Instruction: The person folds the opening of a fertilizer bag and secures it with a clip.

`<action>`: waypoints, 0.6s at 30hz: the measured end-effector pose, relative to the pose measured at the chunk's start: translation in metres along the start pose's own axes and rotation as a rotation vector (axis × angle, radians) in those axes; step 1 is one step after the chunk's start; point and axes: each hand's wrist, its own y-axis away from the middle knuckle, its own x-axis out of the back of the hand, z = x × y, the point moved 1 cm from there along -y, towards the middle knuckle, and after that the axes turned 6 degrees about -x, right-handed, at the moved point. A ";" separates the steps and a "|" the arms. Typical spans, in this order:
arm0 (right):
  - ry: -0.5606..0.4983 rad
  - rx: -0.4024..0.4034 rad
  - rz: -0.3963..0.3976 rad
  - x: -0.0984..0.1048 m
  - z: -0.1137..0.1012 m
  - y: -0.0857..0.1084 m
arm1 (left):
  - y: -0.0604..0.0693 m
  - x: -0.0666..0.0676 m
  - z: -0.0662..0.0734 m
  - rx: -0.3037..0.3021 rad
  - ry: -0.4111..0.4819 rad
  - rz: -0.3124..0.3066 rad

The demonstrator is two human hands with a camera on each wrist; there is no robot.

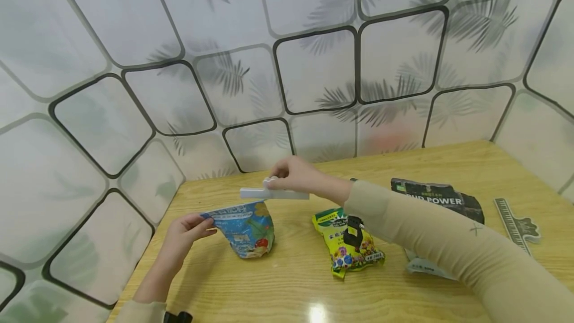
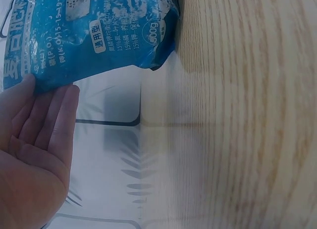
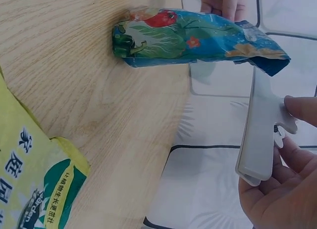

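My left hand [image 1: 184, 236] pinches the top corner of a blue fertilizer bag [image 1: 246, 228] between thumb and fingers. The bag [image 2: 104, 35] stands on the table with its upper edge pulled out straight; vegetables are printed on its front [image 3: 163, 38]. Just above that edge, my right hand [image 1: 298, 178] grips a long white bag clip [image 1: 253, 193] by its small handle. In the right wrist view the clip [image 3: 258, 130] lies close to the bag's top end; whether they touch is hard to tell. Thumb and fingers of the right hand [image 3: 282, 189] press the handle.
A yellow-green bag [image 1: 347, 258] lies mid-table below the right forearm. To its right is a black bag [image 1: 462, 204], partly hidden by the sleeve [image 1: 417, 223]. Another clip with ruler-like marks [image 1: 515, 226] lies at the far right. A patterned wall covering [image 1: 318, 71] borders the table.
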 end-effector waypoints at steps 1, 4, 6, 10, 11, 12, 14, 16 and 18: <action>0.006 -0.001 -0.001 0.000 -0.001 0.000 | 0.000 0.000 0.000 -0.003 0.000 -0.001; 0.034 0.010 -0.008 0.001 -0.003 0.000 | -0.001 0.000 -0.002 -0.012 0.005 -0.003; 0.047 0.020 -0.015 0.001 -0.005 0.000 | -0.001 0.000 -0.002 -0.018 0.007 -0.005; 0.069 0.036 -0.027 0.000 -0.008 0.002 | -0.001 0.000 -0.002 -0.022 0.012 -0.006; 0.078 0.044 -0.029 -0.001 -0.009 0.002 | -0.001 0.000 -0.002 -0.021 0.013 -0.006; 0.085 0.048 -0.031 -0.001 -0.010 0.003 | -0.001 0.000 -0.002 -0.019 0.013 -0.005; 0.102 0.060 -0.032 -0.001 -0.013 0.005 | -0.001 0.000 -0.002 -0.016 0.012 -0.005; 0.116 0.070 -0.033 0.000 -0.016 0.007 | -0.001 0.000 -0.002 -0.011 0.010 -0.004; 0.130 0.075 -0.033 -0.001 -0.018 0.008 | 0.000 0.000 -0.001 -0.008 0.008 -0.002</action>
